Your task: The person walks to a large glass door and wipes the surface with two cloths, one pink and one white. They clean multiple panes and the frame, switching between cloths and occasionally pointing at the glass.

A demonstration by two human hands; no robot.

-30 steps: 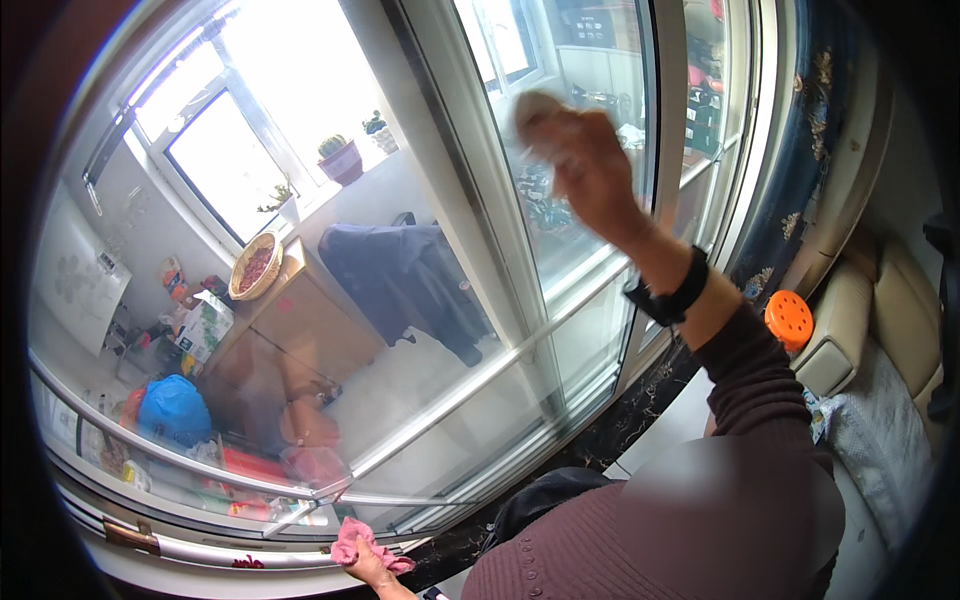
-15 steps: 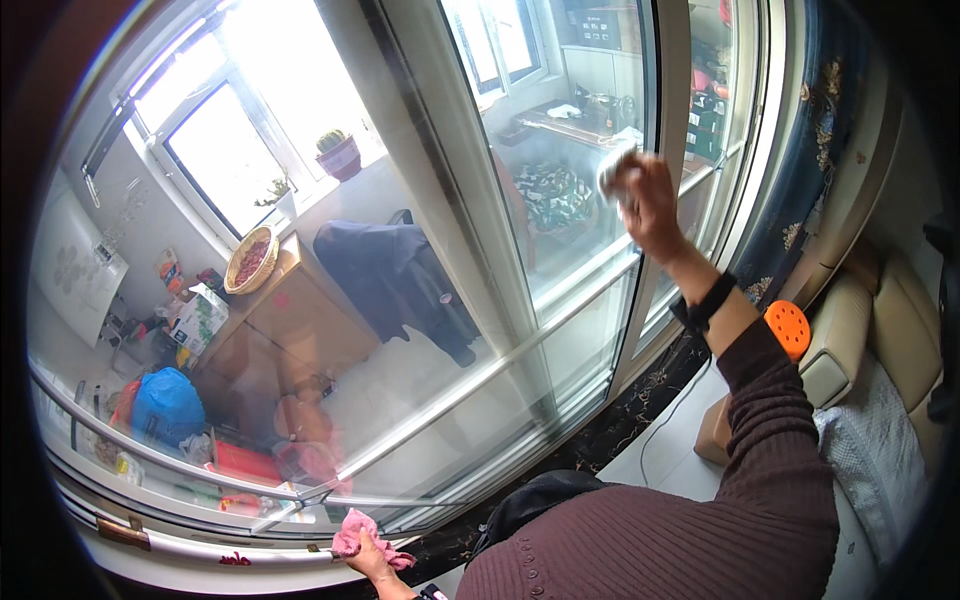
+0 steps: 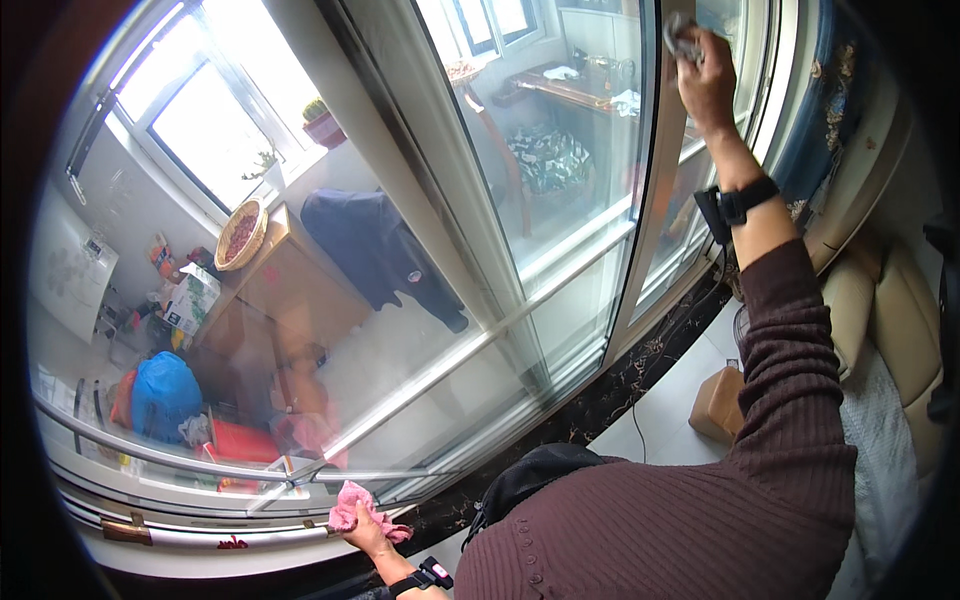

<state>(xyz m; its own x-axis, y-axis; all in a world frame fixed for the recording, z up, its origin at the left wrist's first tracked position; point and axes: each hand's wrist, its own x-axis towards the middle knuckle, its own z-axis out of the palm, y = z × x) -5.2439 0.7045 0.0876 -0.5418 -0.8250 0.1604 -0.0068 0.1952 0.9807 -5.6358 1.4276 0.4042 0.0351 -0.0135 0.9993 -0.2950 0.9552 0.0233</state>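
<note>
My right hand [image 3: 710, 85] is raised at the upper right, closed around a small greyish wad [image 3: 680, 36] that looks like a cloth. It is at the pale upright frame [image 3: 655, 200] beside the glass pane [image 3: 560, 215]; whether the wad touches it, I cannot tell. The pane has a hazy, streaked look. Low down near the bottom edge, my left hand [image 3: 368, 535] grips a bunched pink cloth [image 3: 352, 503] next to the white sill [image 3: 280, 540].
Through the glass are a wicker basket [image 3: 242, 235], a dark draped cloth [image 3: 380, 250] and a blue bag [image 3: 167, 395]. On my side, a cardboard-brown box [image 3: 716, 402] stands on the floor near a cable. A beige sofa [image 3: 890, 330] and a blue curtain [image 3: 825, 110] are at the right.
My right hand has moved up and right with the grey wad, from the glass pane to the upright frame. The left hand still holds the pink cloth. The view has shifted slightly.
</note>
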